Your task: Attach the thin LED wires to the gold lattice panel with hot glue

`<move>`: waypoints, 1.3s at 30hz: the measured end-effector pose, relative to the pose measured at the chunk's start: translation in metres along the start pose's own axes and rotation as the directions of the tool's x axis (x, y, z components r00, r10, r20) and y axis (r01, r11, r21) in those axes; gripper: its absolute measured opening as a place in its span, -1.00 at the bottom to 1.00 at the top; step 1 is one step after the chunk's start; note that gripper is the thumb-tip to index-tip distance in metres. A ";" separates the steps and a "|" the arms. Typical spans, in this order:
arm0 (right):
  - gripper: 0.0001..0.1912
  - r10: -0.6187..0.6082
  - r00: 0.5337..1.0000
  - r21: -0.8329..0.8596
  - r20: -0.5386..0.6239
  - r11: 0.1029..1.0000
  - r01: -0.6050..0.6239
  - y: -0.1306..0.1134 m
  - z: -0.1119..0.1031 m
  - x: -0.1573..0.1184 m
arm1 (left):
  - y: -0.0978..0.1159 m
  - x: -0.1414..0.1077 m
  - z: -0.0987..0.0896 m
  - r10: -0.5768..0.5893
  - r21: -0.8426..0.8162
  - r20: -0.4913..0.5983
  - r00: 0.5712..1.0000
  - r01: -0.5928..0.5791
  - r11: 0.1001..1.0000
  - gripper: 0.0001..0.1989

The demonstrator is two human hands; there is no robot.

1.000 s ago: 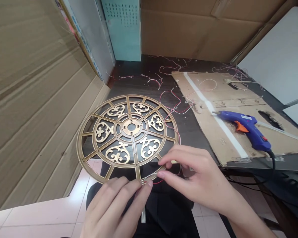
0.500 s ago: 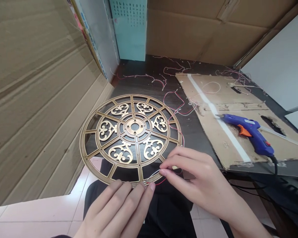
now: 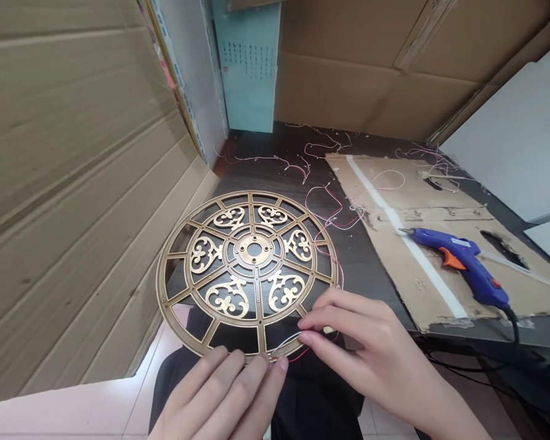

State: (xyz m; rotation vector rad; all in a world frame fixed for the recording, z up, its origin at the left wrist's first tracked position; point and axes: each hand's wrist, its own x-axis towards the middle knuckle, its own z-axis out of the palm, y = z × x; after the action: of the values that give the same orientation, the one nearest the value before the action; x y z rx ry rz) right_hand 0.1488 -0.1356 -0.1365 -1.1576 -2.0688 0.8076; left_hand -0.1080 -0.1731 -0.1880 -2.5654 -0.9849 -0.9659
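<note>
A round bronze-coloured openwork frame (image 3: 259, 330) with scrollwork and spokes lies partly on the dark table, its near edge out over my lap. My left hand (image 3: 224, 394) is closed over the near rim, fingers side by side, by the ends of thin wires. Between thumb and index finger, my right hand (image 3: 357, 342) pinches a thin red and white wire (image 3: 288, 340) just above the near right rim. A small pale piece (image 3: 329, 329) shows beside the right fingers; I cannot tell what it is. More of the red wire (image 3: 341, 269) runs along the frame's right edge.
A blue glue gun (image 3: 462, 253) with an orange trigger rests on a cardboard sheet (image 3: 421, 287) at the right, its cord hanging over the edge. Loose thin wires (image 3: 288, 164) lie across the table (image 3: 275, 183). Cardboard panels (image 3: 87, 201) stand at the left and back.
The view has tilted upward slightly, so the table and frame appear lower. Both hands keep nearly the same grip at the rim and wire.
</note>
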 end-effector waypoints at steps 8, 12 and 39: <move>-0.90 -0.039 0.999 -0.040 0.007 0.998 0.039 0.001 0.002 0.003 | -0.007 -0.002 0.003 0.032 -0.006 -0.028 0.999 -0.032 0.999 -0.62; -0.82 -0.064 0.998 -0.080 -0.003 0.995 0.063 0.002 0.002 0.001 | -0.018 0.000 0.001 0.016 -0.046 -0.005 1.000 -0.016 0.999 -0.56; -0.85 0.088 0.972 -0.178 -0.220 0.976 -0.129 0.027 -0.029 0.006 | -0.011 0.055 0.022 0.114 -0.059 -0.011 0.993 -0.115 0.992 -0.75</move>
State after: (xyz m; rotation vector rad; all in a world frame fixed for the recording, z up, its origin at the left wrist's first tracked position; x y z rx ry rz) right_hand 0.1815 -0.1129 -0.1376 -1.4080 -1.9508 0.5175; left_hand -0.0735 -0.1272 -0.1688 -2.6315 -0.8085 -0.9872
